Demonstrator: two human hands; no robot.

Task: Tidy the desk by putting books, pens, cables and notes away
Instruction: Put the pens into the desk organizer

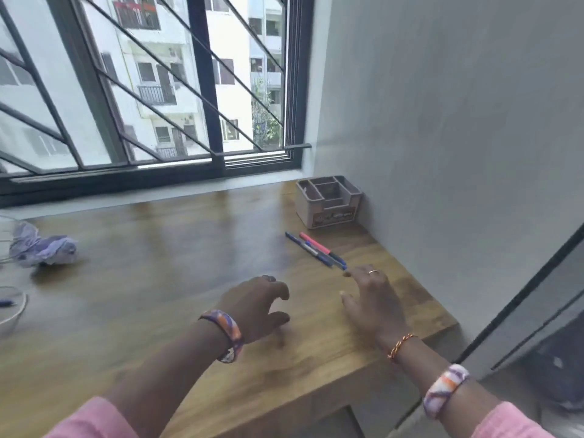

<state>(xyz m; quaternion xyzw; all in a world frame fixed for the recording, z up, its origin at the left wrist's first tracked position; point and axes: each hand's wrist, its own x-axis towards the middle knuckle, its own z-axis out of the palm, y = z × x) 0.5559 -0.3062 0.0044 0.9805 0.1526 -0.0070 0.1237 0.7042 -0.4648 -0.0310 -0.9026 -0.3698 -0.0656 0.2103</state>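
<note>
pink pen [314,243], blue pens [308,248], brown desk [177,248]

A wooden table [177,254] with a warm brown, glossy top runs beneath a window and ends against a grey wall on the right. In its far right corner stands a pale pink desk organiser [328,200] with several open compartments. Just in front of it lie three pens side by side: a pink pen [314,243] and two blue pens [308,248]. At the left edge sits a crumpled lilac cloth [42,246], with a white cable [15,311] curving near it.
</note>
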